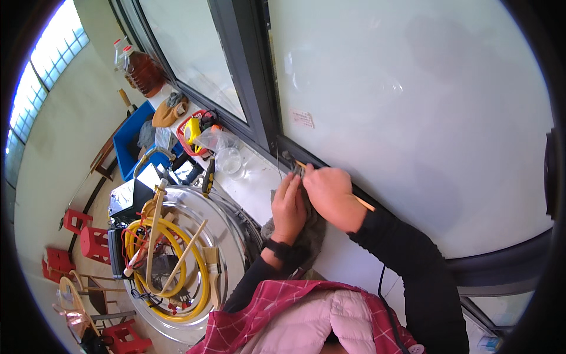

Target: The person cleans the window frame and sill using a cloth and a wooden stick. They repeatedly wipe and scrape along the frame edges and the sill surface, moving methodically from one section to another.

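My right hand (pixel 329 192) grips a thin wooden stick (pixel 365 203), whose far tip reaches the lower corner of the dark window frame (pixel 265 88). Close beside it, my left hand (pixel 288 209) presses on a grey cloth (pixel 315 230), which hangs down over the white sill. Part of the cloth is bunched at the fingertips, against the frame's bottom rail. The fingers of both hands nearly meet there, and they hide the exact contact between stick and cloth. A thin wire-like strand (pixel 278 161) stands just left of the fingertips.
Left of my hands, the white sill (pixel 254 188) holds a clear plastic cup (pixel 230 160), a screwdriver (pixel 208 178) and a red basket (pixel 190 150) with a yellow tape measure. Below lies a round metal tray (pixel 230 261) with a yellow hose (pixel 204 283) and a paintbrush (pixel 212 274). Red stools (pixel 95 243) stand farther left.
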The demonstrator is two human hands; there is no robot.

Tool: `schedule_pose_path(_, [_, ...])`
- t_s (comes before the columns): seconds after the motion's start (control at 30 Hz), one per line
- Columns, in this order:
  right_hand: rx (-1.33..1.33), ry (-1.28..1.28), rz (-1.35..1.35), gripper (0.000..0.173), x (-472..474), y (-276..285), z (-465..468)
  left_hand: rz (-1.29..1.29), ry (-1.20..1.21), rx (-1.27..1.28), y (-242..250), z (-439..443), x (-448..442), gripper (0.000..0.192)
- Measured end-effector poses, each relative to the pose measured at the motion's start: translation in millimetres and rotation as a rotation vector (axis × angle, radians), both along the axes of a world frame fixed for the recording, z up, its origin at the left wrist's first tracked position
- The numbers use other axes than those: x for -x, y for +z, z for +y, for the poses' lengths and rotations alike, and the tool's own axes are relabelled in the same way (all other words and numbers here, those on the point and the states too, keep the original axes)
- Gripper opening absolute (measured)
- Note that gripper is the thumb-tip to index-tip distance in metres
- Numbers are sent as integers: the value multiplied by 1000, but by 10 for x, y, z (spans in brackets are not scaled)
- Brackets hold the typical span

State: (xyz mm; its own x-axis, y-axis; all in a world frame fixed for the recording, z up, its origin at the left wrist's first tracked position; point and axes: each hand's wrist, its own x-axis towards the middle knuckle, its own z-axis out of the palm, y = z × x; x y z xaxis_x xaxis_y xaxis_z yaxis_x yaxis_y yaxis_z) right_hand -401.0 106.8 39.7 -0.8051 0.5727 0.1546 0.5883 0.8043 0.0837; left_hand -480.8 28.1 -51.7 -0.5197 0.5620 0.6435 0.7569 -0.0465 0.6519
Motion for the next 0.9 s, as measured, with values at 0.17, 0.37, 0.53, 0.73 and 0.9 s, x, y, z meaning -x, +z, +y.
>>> schedule_pose_path(0.17, [-120, 10, 64, 28, 520, -211, 74, -65, -23, 28, 77, 205, 168, 38])
schedule_pose_path(0.37, [-127, 3, 64, 27, 164, -288, -8, 10, -120, 107, 188, 80, -51, 43])
schedule_pose_path(0.53, [-259, -126, -72, 26, -1083, -24, -489, -13, -406, 72, 199, -370, -919, 28])
schedule_pose_path(0.73, [-311, -204, -275, 30, -1735, 174, -760, -52, -717, 157, 98, -532, -1163, 28])
schedule_pose_path(0.9, [-292, -206, 54, 31, -943, -193, -586, -97, -443, 33, 159, -301, -881, 32])
